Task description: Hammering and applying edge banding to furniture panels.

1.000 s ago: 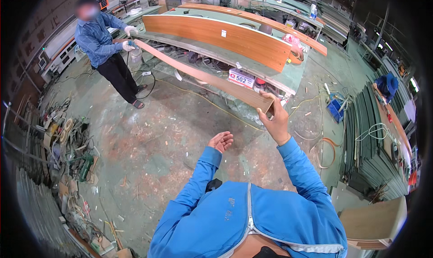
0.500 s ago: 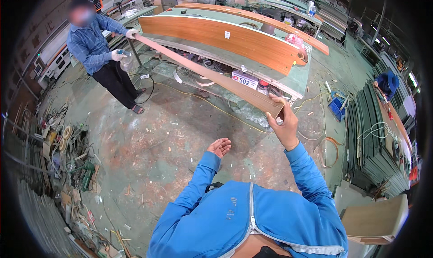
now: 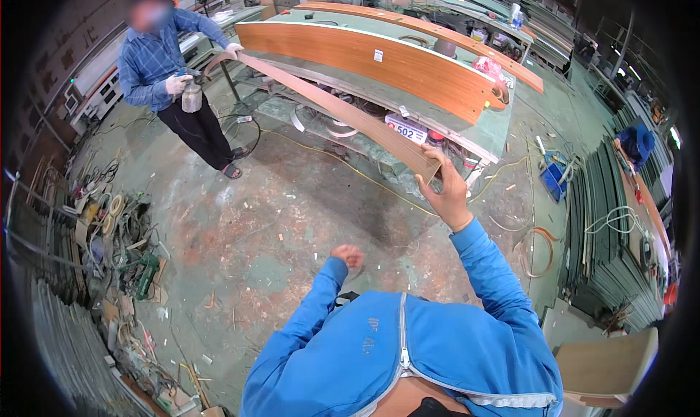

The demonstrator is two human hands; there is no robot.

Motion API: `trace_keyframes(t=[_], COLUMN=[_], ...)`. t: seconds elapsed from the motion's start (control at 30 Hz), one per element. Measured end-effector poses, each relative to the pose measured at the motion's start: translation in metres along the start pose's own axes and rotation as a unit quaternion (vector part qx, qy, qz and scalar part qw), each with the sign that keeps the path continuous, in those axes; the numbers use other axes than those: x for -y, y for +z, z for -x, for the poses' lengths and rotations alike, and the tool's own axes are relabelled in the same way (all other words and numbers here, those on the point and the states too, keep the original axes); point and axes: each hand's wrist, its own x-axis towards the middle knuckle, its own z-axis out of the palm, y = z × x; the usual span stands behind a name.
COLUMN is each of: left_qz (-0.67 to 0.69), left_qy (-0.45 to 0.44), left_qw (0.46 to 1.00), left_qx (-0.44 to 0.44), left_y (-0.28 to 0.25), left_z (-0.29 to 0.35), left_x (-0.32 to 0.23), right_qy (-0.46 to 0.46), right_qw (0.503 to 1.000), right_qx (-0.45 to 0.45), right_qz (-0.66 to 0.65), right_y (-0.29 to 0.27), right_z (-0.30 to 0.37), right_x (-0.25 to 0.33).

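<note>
My right hand (image 3: 446, 187) pinches the near end of a long, thin wood-coloured strip (image 3: 343, 116) between thumb and fingers. From there the strip runs up and left to a co-worker, whose gloved hand (image 3: 233, 50) holds it near its far end; a curled tail hangs beyond that glove. The co-worker's other gloved hand (image 3: 177, 84) grips a spray gun with a clear cup (image 3: 192, 98). My left hand (image 3: 348, 256) hovers over the floor, away from the strip. Its fingers look curled in, slightly blurred, with nothing seen in them.
Behind the strip stands a green worktable (image 3: 467, 136) bearing a long wood-grain board (image 3: 364, 58) on edge. A hose and yellow cord (image 3: 321, 149) cross the floor. Scrap piles (image 3: 120, 249) lie left; stacked panels (image 3: 609, 227) and another person (image 3: 638, 147) are at right.
The strip's near end has shifted slightly left with my right hand. My left hand has turned from an open palm to curled fingers. The co-worker's spray gun has come up nearer the body.
</note>
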Motion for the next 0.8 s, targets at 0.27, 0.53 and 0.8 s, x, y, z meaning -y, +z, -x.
trace_keyframes(t=[0.27,0.53,0.8], left_qz=[-0.618,-0.708,-0.701], left_qy=[-0.11,-0.184,-0.187], left_qw=[0.747,0.676,0.68], left_qx=[-0.219,-0.084,-0.105], left_y=[-0.138,-0.109,-0.109], left_z=[0.062,0.084,0.055], left_x=[0.154,0.21,0.196], right_qy=[-0.007,-0.02,-0.007], right_qw=[1.0,0.999,0.998], right_qx=[0.015,0.024,0.024], right_qz=[0.006,-0.016,-0.058], right_y=[-0.019,-0.025,-0.021], right_z=[0.012,0.017,0.013], right_x=[-0.03,-0.035,-0.03])
